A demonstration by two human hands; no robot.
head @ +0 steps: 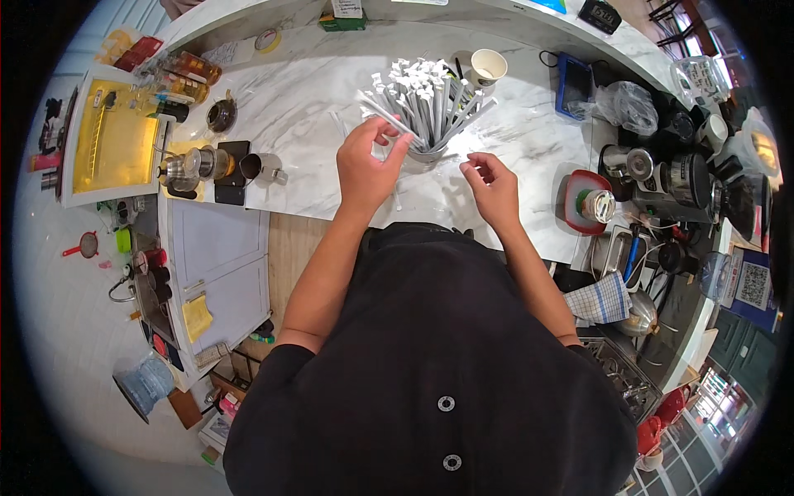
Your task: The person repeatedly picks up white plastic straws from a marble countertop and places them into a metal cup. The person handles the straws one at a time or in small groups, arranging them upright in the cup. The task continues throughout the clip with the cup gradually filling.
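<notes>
A metal cup [426, 159] on the marble-patterned counter holds a thick bunch of wrapped drinking straws [428, 102], their white paper ends twisted at the top. At the left side of the bunch, my left hand [372, 152] has thumb and fingers around a wrapped straw that slants up to the left. My right hand [493, 183] is to the right of the cup, fingers curled and thumb near them; nothing shows between them for certain. Behind the straws stands a paper cup [489, 67]. Loose straw pieces or wrappers lie on the counter left of the bunch and below my left hand.
To the left are a metal pitcher [263, 167], a black scale [232, 155] and bottles. Right of my hands, a red-rimmed tray [567, 201] bears a glass jar [598, 206], with coffee grinders [682, 180] beyond. A tape roll [267, 41] lies at the back left.
</notes>
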